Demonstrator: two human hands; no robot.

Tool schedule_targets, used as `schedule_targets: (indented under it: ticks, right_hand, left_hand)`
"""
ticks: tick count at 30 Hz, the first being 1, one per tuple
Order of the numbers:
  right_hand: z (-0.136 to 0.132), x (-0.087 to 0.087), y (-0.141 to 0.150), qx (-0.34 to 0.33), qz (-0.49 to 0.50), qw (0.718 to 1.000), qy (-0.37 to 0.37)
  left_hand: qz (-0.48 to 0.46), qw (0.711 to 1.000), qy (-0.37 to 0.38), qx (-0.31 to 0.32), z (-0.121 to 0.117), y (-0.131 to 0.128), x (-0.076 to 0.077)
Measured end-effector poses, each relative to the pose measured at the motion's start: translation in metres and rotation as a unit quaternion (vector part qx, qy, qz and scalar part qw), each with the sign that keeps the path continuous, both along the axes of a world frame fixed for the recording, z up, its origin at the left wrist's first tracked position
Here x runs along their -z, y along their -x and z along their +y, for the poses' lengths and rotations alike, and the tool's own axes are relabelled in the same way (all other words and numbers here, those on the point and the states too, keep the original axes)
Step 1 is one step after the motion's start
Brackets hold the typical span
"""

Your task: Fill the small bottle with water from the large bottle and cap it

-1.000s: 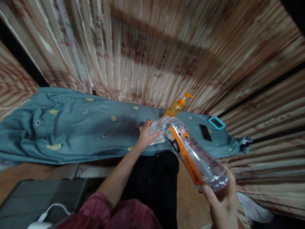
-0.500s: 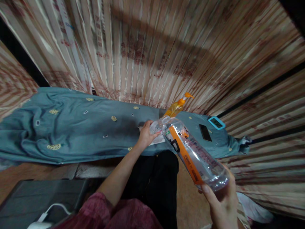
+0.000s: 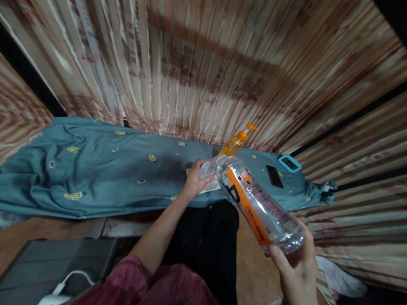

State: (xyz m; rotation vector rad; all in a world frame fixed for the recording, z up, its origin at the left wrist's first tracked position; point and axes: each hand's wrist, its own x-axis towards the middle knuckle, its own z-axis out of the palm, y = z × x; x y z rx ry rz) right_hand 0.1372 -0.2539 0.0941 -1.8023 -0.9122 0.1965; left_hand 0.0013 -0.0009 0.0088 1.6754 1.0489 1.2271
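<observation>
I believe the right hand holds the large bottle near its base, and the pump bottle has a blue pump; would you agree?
Not quite: the pump on the pump bottle is orange, not blue, as the head view shows. The right hand does hold the large bottle near its base.

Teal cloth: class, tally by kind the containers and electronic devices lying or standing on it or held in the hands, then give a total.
Containers: 3 (large clear bottle, small clear container, orange pump bottle)
Devices: 2 (dark phone, blue-framed display)
Total: 5
</observation>
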Motion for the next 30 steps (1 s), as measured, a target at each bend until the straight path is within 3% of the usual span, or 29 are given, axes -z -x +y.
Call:
schedule_targets:
  ticks: [30]
  right_hand:
    - [-0.0028, 0.0053, -0.0021, -0.011, -0.021, 1.0, -0.004]
  left_hand:
    - [-0.014, 1.0, 0.016, 0.002, 0.0011, -0.0001, 0.0001]
